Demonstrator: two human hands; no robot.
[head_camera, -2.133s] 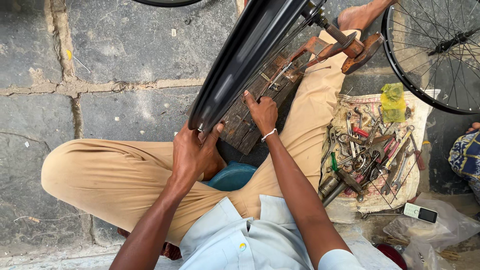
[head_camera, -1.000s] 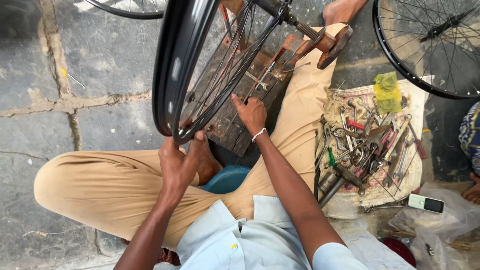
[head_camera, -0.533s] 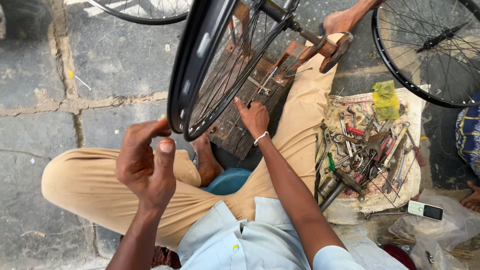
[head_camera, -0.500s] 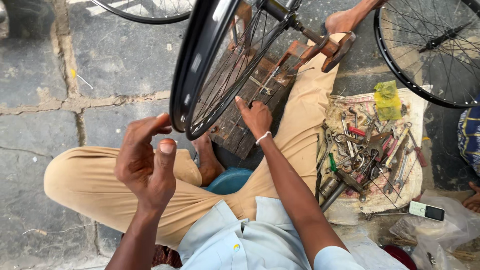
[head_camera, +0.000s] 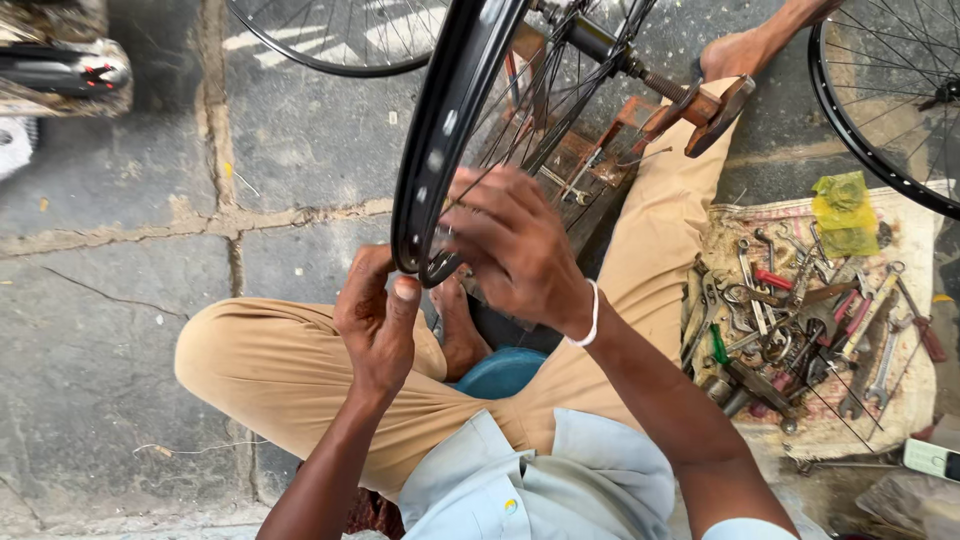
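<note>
Black bicycle wheel rim (head_camera: 450, 120) standing on edge through the upper middle of the frame, running from top centre down to its lowest arc just above the crossed legs in tan trousers (head_camera: 270, 370). Axle (head_camera: 610, 55) pointing toward the upper right, resting on a rusty truing stand (head_camera: 690, 105). Right hand (head_camera: 515, 245) closer in, spread over the spokes (head_camera: 540, 110) beside that lowest arc, fingers curled into the wires, grip loose rather than clenched; whether a nipple or tool sits under the fingertips cannot be told. Left hand (head_camera: 378, 320) just below and left of the rim, thumb raised toward it, fingers half folded, holding nothing visible. At right, a cloth (head_camera: 905, 400) strewn with spanners (head_camera: 885, 350).
</note>
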